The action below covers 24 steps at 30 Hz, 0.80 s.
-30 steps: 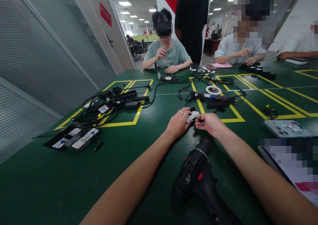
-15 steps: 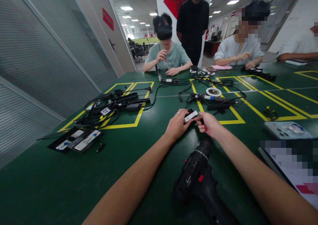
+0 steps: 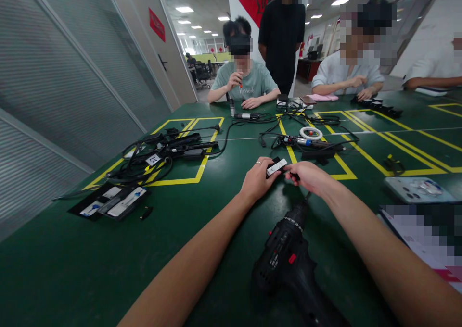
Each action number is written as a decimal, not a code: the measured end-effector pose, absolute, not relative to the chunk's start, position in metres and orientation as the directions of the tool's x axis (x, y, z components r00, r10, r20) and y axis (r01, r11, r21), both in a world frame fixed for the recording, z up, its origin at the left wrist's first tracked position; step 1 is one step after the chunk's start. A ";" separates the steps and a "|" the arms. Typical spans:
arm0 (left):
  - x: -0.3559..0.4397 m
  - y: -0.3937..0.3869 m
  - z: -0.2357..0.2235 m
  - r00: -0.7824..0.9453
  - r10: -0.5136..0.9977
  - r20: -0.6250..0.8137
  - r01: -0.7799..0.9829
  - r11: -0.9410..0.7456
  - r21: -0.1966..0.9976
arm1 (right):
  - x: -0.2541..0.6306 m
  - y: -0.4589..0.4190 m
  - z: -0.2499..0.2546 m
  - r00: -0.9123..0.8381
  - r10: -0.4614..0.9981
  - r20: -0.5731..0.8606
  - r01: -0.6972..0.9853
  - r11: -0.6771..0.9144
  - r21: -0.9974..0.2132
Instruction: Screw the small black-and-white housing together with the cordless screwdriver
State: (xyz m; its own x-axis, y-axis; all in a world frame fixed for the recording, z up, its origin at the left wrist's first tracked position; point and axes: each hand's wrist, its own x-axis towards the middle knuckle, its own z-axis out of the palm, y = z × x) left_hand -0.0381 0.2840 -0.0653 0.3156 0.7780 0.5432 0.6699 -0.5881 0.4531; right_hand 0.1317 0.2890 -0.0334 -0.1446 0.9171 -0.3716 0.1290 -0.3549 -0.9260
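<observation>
Fingers (image 3: 266, 163) of the left hand (image 3: 254, 182) grip a black-and-white piece (image 3: 277, 167), centre frame.
Right hand (image 3: 311, 177), curled round something dark (image 3: 295, 176), is just beside it; handling seems midway, the piece not set down, the drill (image 3: 280, 259) unheld at lower centre.

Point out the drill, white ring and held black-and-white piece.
Drill (image 3: 282, 265): head view, on its body.
White ring (image 3: 310, 138): head view, near rim.
Black-and-white piece (image 3: 277, 167): head view, on its white face.

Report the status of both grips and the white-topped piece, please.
Left grip holding white-topped piece. Right grip beside it, contents unclear. Drill close by, apparently not blocking.
</observation>
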 end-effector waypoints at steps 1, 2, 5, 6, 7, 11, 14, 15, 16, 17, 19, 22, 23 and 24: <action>-0.038 0.284 -0.066 0.316 0.778 0.543 0.669 -0.588 0.454 | 0.133 0.287 -0.031 -0.180 0.912 -0.369 0.129 -0.350 -0.928; -0.038 0.284 -0.066 0.317 0.778 0.542 0.669 -0.588 0.454 | 0.134 0.285 -0.029 -0.210 0.905 -0.370 0.127 -0.350 -0.928; -0.038 0.285 -0.067 0.314 0.783 0.537 0.671 -0.583 0.457 | 0.135 0.281 -0.025 -0.228 0.887 -0.402 0.116 -0.386 -0.915; -0.038 0.285 -0.067 0.313 0.785 0.534 0.674 -0.580 0.458 | 0.135 0.280 -0.025 -0.218 0.884 -0.415 0.109 -0.400 -0.910; -0.038 0.285 -0.067 0.311 0.788 0.532 0.676 -0.576 0.459 | 0.135 0.280 -0.026 -0.208 0.882 -0.424 0.101 -0.412 -0.906; -0.038 0.285 -0.067 0.310 0.789 0.530 0.678 -0.575 0.459 | 0.133 0.281 -0.030 -0.209 0.877 -0.432 0.052 -0.432 -0.901; -0.039 0.285 -0.067 0.311 0.787 0.533 0.673 -0.578 0.461 | 0.131 0.282 -0.034 -0.232 0.874 -0.427 0.009 -0.437 -0.899; -0.039 0.285 -0.066 0.310 0.787 0.533 0.672 -0.578 0.463 | 0.130 0.282 -0.034 -0.239 0.872 -0.426 -0.006 -0.441 -0.898; -0.039 0.285 -0.066 0.309 0.788 0.532 0.671 -0.578 0.466 | 0.129 0.282 -0.035 -0.242 0.871 -0.428 -0.021 -0.445 -0.895; -0.039 0.285 -0.066 0.309 0.789 0.532 0.669 -0.577 0.468 | 0.128 0.282 -0.035 -0.244 0.868 -0.432 -0.033 -0.453 -0.891; -0.038 0.285 -0.065 0.309 0.790 0.530 0.667 -0.577 0.471 | 0.127 0.281 -0.035 -0.244 0.860 -0.447 -0.051 -0.472 -0.880; -0.038 0.284 -0.065 0.307 0.793 0.526 0.667 -0.574 0.476 | 0.128 0.280 -0.034 -0.232 0.852 -0.469 -0.067 -0.495 -0.866; -0.038 0.284 -0.065 0.306 0.795 0.523 0.666 -0.572 0.479 | 0.128 0.280 -0.033 -0.226 0.851 -0.474 -0.073 -0.500 -0.863; -0.038 0.284 -0.064 0.305 0.797 0.521 0.666 -0.570 0.482 | 0.129 0.280 -0.033 -0.221 0.851 -0.476 -0.080 -0.502 -0.861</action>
State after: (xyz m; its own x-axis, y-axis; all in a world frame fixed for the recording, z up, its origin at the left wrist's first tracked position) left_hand -0.0379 0.2841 -0.0645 0.3052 0.7969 0.5214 0.6655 -0.5700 0.4818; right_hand 0.1290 0.2800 -0.0333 -0.2214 0.8512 -0.4759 -0.0798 -0.5022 -0.8611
